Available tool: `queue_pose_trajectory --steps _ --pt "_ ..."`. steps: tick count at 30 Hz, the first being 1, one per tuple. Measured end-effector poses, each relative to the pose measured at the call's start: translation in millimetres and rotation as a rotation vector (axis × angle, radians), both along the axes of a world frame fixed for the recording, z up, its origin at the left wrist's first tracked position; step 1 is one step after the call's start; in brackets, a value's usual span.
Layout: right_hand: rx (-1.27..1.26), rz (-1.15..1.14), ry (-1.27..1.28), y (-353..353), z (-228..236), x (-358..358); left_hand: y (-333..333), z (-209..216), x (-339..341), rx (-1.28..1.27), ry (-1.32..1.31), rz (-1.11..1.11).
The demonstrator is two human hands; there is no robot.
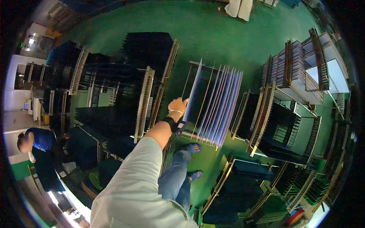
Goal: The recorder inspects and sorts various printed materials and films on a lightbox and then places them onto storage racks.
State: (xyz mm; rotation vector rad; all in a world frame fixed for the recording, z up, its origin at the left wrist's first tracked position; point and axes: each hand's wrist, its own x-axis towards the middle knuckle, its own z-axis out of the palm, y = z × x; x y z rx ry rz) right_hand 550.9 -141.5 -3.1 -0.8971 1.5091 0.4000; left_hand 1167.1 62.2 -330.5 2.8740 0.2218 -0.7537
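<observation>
My left hand (177, 105), with a pale bracelet and a dark band at its wrist, reaches out to the middle of the view. Its fingers are curled at the near left edge of a thin bluish-white sheet (194, 89), and it appears to grip that edge. The sheet stands at the left end of a metal rack (195, 63). Further right in this rack several similar thin sheets (224, 102) stand on edge, close together. A gap separates them from the sheet at my hand. My right hand is out of view.
Slotted racks of dark sheets (146, 49) stand to the left. On the right are more racks (262, 117) and a stack of pale panels (292, 72). My sandalled feet (193, 148) are on the green floor (213, 34). A person in blue (43, 140) stands at far left.
</observation>
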Motion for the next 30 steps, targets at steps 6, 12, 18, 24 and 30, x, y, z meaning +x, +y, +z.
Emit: queue_pose_trajectory --steps 6,12,18,24,30 --pt "0.019 -0.014 0.077 2.4 -9.9 7.8 -1.7 -44.8 26.0 0.025 0.056 -0.214" --pt "0.026 -0.047 0.105 12.5 -19.3 13.3 -15.2 -63.9 29.3 -0.085 0.067 -0.340" --pt "0.026 -0.064 0.079 21.1 -37.4 13.7 -4.2 -84.5 30.9 -0.195 0.043 -0.412" --pt "0.032 -0.061 0.075 28.1 -42.9 11.9 6.3 -76.5 35.4 -0.216 -0.116 -0.414" --pt "0.047 -0.017 0.055 28.5 -55.5 29.5 0.2 33.8 40.0 -0.567 -0.320 -0.464"
